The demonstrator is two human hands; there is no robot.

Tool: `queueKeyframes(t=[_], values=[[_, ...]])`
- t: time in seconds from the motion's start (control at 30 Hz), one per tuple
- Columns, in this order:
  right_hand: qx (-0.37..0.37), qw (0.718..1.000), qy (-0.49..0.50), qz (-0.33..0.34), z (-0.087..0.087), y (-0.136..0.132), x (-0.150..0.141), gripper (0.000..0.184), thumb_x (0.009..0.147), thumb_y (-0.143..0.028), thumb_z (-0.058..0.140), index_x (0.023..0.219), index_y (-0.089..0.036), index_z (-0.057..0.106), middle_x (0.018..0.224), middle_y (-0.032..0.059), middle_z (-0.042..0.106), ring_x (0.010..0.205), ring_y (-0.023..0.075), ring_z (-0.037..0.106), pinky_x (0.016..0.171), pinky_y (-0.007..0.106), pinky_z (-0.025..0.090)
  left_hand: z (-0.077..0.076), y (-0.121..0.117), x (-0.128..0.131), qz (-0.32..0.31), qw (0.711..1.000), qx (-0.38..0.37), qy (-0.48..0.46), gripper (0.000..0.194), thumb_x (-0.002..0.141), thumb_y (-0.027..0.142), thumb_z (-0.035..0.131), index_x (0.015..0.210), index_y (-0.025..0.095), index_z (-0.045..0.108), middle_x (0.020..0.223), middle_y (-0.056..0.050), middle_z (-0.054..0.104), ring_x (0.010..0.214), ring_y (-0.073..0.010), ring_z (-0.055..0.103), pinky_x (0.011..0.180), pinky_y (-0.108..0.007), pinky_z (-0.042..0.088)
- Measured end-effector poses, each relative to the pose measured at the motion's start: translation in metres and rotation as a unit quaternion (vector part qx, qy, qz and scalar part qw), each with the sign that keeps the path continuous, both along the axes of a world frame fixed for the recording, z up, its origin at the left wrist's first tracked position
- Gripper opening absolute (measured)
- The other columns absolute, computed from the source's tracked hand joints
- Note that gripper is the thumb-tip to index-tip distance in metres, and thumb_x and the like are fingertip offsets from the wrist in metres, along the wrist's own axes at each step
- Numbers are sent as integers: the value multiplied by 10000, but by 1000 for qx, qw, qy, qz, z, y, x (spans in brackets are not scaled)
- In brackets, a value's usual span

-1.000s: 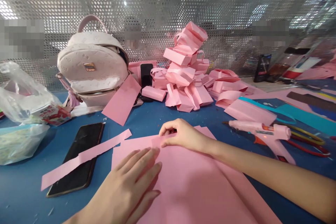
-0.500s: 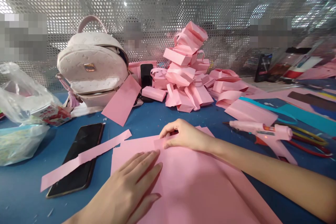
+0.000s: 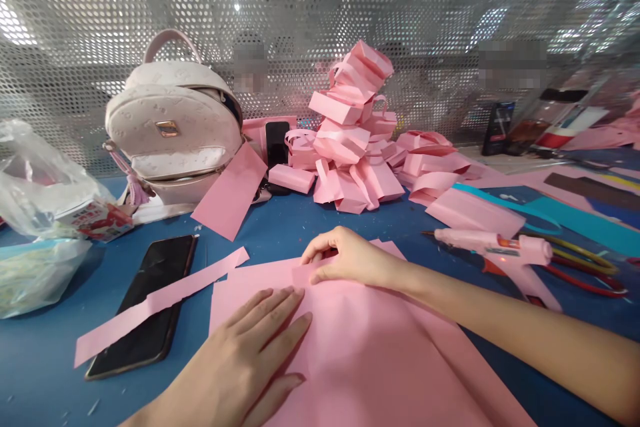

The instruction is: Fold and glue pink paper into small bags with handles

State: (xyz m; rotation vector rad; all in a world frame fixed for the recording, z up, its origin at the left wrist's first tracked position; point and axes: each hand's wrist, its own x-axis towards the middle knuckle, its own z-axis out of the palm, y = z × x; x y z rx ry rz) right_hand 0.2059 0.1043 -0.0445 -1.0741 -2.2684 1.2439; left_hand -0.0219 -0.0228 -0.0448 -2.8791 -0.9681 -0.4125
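Folded pieces (image 3: 345, 140) are already piled at the back, but the pink paper (image 3: 380, 353) before you lies mostly flat, your left hand (image 3: 237, 350) spread on it, your right hand (image 3: 353, 259) pinching its far edge.

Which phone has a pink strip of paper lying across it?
The phone lying flat on the blue table, nearer the left hand. The strip crosses only that one; the other phone stands upright beside the backpack.

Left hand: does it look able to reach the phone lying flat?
Probably yes: the phone lies beside the left hand; only a pink paper strip across the phone is partly in the way.
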Motion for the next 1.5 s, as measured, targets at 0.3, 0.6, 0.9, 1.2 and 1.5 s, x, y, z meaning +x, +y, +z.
queueKeyframes(t=[0.3, 0.6, 0.9, 1.2, 1.5], values=[[1, 1000, -6, -13, 1, -2, -1, 254, 656, -305, 833, 881, -196, 787, 862, 26, 748, 831, 205, 641, 766, 293, 478, 2, -1, 1, 1, 1000, 7, 12, 447, 1006, 363, 488, 1385, 133, 539, 1430, -128, 560, 1300, -282, 558, 1033, -435, 518], [-10, 1000, 3, -14, 3, -2, -2, 230, 668, -293, 811, 874, -194, 788, 875, 33, 752, 844, 216, 651, 759, 295, 491, -2, 1, 0, 0, 1000, -4, -1, 458, 998, 354, 505, 1394, 127, 530, 1438, -144, 550, 1301, -291, 557, 1036, -442, 516], [9, 1000, -3, -3, 7, -5, -2, 188, 700, -258, 801, 880, -210, 777, 901, 18, 740, 882, 211, 646, 798, 291, 470, -3, -2, -1, -17, 1000, -9, -9, 396, 978, 221, 470, 1356, 154, 566, 1436, -121, 561, 1302, -280, 556, 1079, -480, 474], [33, 999, 13, 23, 7, -5, -1, 148, 731, -239, 793, 873, -207, 764, 868, 6, 696, 820, 177, 617, 805, 276, 461, -24, 0, 2, -148, 988, 38, -23, 419, 1033, 297, 437, 1416, 142, 506, 1479, -118, 506, 1404, -269, 419, 1132, -418, 408], [36, 999, 10, 23, 4, -3, -1, 159, 725, -225, 794, 880, -205, 765, 888, 7, 707, 826, 176, 622, 783, 268, 444, -28, -13, 13, -148, 985, 85, 12, 446, 1053, 278, 385, 1497, 256, 401, 1522, -36, 464, 1379, -225, 468, 1113, -374, 416]])
